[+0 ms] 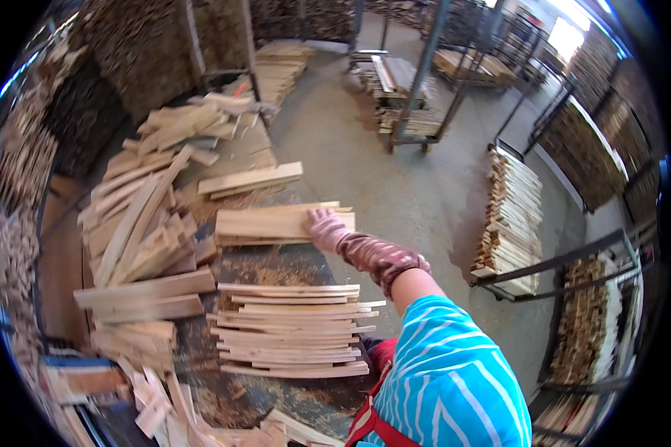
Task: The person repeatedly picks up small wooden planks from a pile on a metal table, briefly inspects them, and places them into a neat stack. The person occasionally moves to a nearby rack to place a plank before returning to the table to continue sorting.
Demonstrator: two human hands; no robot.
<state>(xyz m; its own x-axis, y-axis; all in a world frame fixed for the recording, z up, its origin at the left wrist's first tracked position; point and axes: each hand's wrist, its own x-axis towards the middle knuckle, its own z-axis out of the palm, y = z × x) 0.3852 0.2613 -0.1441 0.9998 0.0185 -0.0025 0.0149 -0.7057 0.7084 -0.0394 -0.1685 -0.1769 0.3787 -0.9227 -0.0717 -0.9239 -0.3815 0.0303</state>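
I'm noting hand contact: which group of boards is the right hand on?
The wide, flat boards just beyond the row of narrow strips: the right hand rests near their right end; no hand shows on the strips or jumbled left heap.

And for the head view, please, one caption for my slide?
Right hand on pale boards, a row of wooden strips lying nearer the body.

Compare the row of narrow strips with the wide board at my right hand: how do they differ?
The strip row shows many thin edges; the wide board shows one broad face. The strip row is lower in the picture, the wide board higher. The right hand is over the wide board; no hand is on the strip row. Both are pale wood and lie crosswise in the picture.
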